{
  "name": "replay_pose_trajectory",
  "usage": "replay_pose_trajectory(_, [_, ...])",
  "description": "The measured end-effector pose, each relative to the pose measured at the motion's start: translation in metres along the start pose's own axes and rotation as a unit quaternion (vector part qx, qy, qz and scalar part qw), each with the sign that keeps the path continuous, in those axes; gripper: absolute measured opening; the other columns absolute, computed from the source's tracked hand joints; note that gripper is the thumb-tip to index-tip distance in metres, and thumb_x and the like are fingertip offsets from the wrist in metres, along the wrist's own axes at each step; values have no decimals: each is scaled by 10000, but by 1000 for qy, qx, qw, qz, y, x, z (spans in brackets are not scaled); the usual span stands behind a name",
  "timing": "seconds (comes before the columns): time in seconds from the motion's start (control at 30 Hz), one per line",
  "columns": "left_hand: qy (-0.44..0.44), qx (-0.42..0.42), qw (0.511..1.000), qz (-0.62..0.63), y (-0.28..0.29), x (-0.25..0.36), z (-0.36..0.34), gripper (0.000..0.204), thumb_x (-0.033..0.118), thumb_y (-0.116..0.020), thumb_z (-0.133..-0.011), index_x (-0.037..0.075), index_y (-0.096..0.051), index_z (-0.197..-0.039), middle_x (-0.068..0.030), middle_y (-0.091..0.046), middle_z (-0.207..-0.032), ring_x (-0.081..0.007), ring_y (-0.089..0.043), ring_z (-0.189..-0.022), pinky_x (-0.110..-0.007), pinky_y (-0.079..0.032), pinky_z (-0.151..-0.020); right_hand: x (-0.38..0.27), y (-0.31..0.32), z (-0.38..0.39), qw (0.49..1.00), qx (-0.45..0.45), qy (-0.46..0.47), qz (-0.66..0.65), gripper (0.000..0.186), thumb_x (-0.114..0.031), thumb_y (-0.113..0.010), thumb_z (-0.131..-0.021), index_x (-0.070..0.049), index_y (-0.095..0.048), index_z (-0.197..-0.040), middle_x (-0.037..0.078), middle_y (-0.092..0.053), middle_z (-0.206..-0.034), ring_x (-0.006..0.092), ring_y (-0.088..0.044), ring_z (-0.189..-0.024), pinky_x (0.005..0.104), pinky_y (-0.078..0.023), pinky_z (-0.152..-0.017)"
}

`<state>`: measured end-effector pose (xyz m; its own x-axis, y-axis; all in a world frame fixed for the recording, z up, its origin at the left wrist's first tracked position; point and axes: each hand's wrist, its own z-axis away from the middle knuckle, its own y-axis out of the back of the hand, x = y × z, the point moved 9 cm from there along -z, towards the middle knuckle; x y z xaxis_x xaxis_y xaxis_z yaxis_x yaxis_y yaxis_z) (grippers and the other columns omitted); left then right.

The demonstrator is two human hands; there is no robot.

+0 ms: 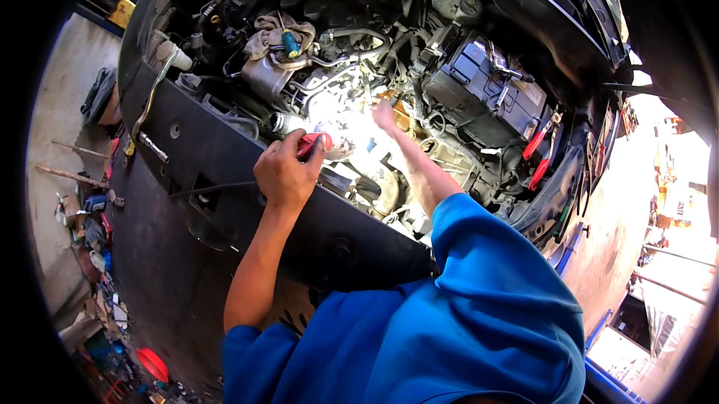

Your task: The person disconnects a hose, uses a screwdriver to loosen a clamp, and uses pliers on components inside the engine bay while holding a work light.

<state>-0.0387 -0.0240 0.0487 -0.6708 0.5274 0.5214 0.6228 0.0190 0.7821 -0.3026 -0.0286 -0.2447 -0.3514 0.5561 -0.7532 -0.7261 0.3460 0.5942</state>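
Observation:
Over the front edge of an open engine bay, my left hand (284,172) is closed around a small red flashlight (313,145). A strong white glare lights the engine parts (344,119) just beyond it. My right hand (383,115) reaches deeper in, among hoses and metal fittings near an orange-brown part (403,116). Its fingers are partly hidden and washed out by the light, so whether they grip anything does not show. Left of the glare, a screwdriver with a blue-green handle (290,44) lies on a crumpled rag (267,38).
The car battery (479,78) sits to the right with tools on top. Red-handled pliers (541,151) rest beside it. A ratchet with a long extension (153,97) lies on the dark front panel (217,164) at left. Scattered parts and a red bowl (153,365) are on the floor.

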Motion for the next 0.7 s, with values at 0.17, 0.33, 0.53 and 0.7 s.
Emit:
replay_pose_trajectory(0.17, [40, 52, 997, 34, 29, -12, 8, 286, 274, -775, -794, 45, -699, -948, -117, -688, -805, -282, -666, -716, -369, -522, -655, -67, -3, 59, 930, -64, 178, -314, 197, -131, -547, -897, 18, -637, -988, 195, -680, -904, 269, -664, -830, 358, -514, -752])
replay_pose_trajectory(0.33, [75, 86, 991, 69, 39, -11, -37, 314, 306, -771, -803, 36, -700, -947, -109, -696, -781, -267, -683, -705, -368, -523, -652, 13, -39, 28, 932, -28, -25, -360, 209, -159, -496, -933, -35, -627, -1038, 132, -684, -895, 209, -659, -774, 335, -511, -689])
replay_pose_trajectory(0.53, [147, 121, 981, 33, 50, -29, -107, 427, 420, -739, -817, 14, -714, -948, -98, -707, -793, -180, -666, -714, -337, -499, -663, -39, -25, 66, 983, 73, -75, -152, 247, -187, -462, -943, -40, -578, -1104, 238, -657, -989, 376, -642, -954, 446, -492, -811])
replay_pose_trajectory(0.7, [131, 182, 972, 74, 18, -46, -117, 449, 492, -741, -782, 56, -724, -892, -105, -696, -734, -257, -680, -671, -361, -504, -628, -20, -44, 34, 995, 8, -92, -44, 253, -161, -417, -933, 14, -532, -1075, 309, -638, -1016, 429, -619, -1021, 486, -476, -879])
